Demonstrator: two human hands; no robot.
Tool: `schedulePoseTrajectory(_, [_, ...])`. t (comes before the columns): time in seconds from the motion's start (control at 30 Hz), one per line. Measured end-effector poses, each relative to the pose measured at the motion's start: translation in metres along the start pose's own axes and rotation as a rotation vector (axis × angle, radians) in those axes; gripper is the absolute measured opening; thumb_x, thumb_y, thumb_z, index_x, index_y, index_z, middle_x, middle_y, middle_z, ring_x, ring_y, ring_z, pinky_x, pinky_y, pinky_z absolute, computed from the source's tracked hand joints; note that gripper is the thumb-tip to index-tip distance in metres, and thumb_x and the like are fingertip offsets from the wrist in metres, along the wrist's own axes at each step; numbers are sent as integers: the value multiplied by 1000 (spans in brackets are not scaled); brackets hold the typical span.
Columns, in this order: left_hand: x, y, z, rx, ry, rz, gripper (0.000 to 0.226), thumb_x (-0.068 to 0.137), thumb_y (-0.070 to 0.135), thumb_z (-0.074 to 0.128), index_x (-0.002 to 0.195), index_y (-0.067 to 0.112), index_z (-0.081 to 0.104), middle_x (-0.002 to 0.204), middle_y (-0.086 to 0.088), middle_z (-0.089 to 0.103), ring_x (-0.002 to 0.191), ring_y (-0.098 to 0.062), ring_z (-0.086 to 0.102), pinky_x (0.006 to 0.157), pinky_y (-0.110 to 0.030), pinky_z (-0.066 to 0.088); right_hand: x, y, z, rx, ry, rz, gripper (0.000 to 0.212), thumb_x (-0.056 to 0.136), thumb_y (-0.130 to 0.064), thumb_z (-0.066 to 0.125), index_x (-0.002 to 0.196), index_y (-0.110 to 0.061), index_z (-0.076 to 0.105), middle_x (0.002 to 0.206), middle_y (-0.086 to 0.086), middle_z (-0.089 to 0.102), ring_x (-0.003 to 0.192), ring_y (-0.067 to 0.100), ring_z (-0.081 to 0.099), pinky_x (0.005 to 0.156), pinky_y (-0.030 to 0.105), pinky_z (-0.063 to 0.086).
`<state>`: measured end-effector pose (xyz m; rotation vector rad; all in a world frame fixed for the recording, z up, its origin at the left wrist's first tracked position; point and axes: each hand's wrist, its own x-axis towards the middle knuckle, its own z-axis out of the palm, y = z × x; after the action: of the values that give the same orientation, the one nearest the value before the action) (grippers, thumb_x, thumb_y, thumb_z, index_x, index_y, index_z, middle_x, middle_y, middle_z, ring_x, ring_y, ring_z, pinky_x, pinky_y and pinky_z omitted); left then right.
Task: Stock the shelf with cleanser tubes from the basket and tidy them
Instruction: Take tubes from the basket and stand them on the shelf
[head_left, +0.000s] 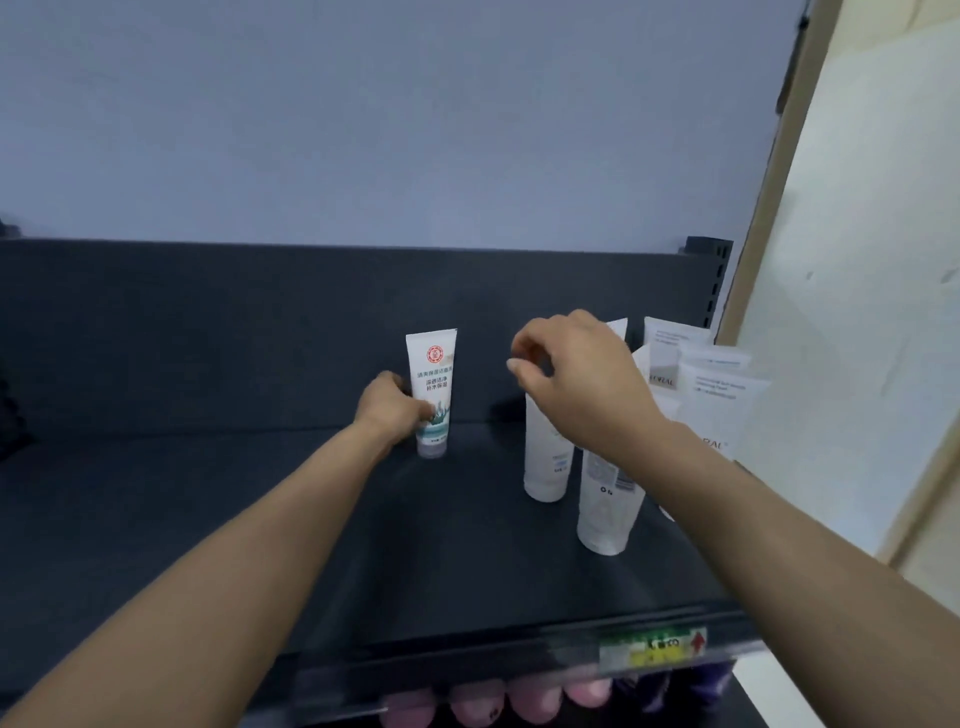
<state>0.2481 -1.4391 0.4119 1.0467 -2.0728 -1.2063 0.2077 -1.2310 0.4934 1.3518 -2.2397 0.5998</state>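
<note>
The cleanser tube with the red emblem (434, 384) stood upright, cap down, toward the back of the dark shelf (208, 493), well apart from the other stock. The left hand (389, 410) held it low on its left side, the grip closed round the tube's lower part with the thumb across the front and the forearm stretched straight in from the lower left. The right hand (576, 379) hung palm down over two plain white tubes (545, 462), wrist bent, its grip narrow and holding nothing: fingers loosely curled, thumb and forefinger a small gap apart. Those two tubes also stood cap down, one nearer the shelf's front edge. Behind them, against the right end, leaned a crowded cluster of white tubes (717, 395). A yellow-green price label (654, 649) sat on the front rail, with pink caps (478, 701) on the level below.
</note>
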Motion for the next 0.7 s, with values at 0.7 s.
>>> schedulePoseTrajectory(0.7, [-349, -142, -171, 662, 405, -305, 26, 83, 13, 64, 108, 7, 67, 103, -9, 69, 98, -25, 62, 81, -30, 47, -158, -221, 89, 240, -703, -949, 20, 91, -25, 56, 104, -11, 61, 109, 16, 63, 100, 36, 59, 69, 33, 42])
